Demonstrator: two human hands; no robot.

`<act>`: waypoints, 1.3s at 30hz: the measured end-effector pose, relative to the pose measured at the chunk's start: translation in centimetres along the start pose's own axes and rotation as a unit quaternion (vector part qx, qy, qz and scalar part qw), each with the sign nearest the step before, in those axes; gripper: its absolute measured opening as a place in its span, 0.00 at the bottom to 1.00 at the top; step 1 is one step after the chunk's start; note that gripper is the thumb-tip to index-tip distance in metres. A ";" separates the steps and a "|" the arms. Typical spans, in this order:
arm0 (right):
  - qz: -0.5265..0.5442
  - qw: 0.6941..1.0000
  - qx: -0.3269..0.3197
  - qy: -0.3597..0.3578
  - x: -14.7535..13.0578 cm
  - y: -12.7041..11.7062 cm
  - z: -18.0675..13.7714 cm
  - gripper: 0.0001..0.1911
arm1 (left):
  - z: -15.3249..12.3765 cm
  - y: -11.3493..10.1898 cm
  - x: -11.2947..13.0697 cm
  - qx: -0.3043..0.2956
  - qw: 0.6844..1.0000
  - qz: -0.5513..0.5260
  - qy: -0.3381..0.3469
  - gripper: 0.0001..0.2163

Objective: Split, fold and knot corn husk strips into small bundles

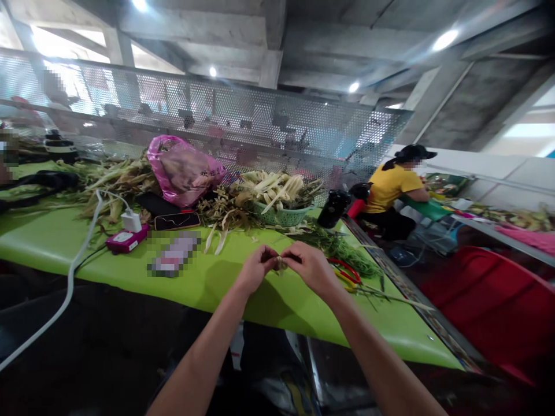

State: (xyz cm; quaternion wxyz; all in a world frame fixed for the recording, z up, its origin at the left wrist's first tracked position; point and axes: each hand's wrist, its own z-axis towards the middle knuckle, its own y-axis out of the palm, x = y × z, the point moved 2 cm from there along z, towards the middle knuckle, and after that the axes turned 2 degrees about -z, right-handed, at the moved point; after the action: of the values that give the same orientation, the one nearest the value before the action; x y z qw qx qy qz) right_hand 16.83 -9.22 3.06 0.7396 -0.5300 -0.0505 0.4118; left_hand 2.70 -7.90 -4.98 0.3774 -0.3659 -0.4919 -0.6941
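Note:
My left hand (259,267) and my right hand (306,263) meet above the front of the green table. Thumbs and forefingers are pinched together on a small pale husk-like piece (281,266), mostly hidden by the fingers. Just right of my right hand lie red-handled scissors (346,270), partly covered by the hand and by green stalks. Beyond my hands stands a green basket (281,215) heaped with pale husk strips (277,188). A couple of loose strips (223,231) lie left of it.
The green table (208,286) also carries a pink plastic bag (184,167), a phone (177,221), a purple power strip (127,238) with a white cable, a black cup (333,208) and green stalks (355,254). A person in yellow (392,185) sits right, behind a red tub (489,306).

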 end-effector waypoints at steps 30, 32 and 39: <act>0.034 0.992 0.122 0.030 -0.6 1.3 -0.1 0.06 | 0.0 0.3 0.5 0.009 0.999 -0.025 0.022 0.20; 0.038 0.990 0.130 0.029 -0.5 1.4 -0.2 0.08 | -0.1 0.3 0.6 0.011 0.999 -0.026 0.025 0.19; 0.036 0.985 0.163 0.046 -0.3 2.0 -0.3 0.07 | -0.2 0.1 0.9 0.021 1.000 0.005 0.011 0.18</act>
State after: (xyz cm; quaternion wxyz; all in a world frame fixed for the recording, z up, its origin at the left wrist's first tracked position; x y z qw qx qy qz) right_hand 15.71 -9.43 1.34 0.8022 -0.4221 0.0711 0.4163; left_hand 2.34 -8.29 -4.16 0.3941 -0.3524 -0.5004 -0.6856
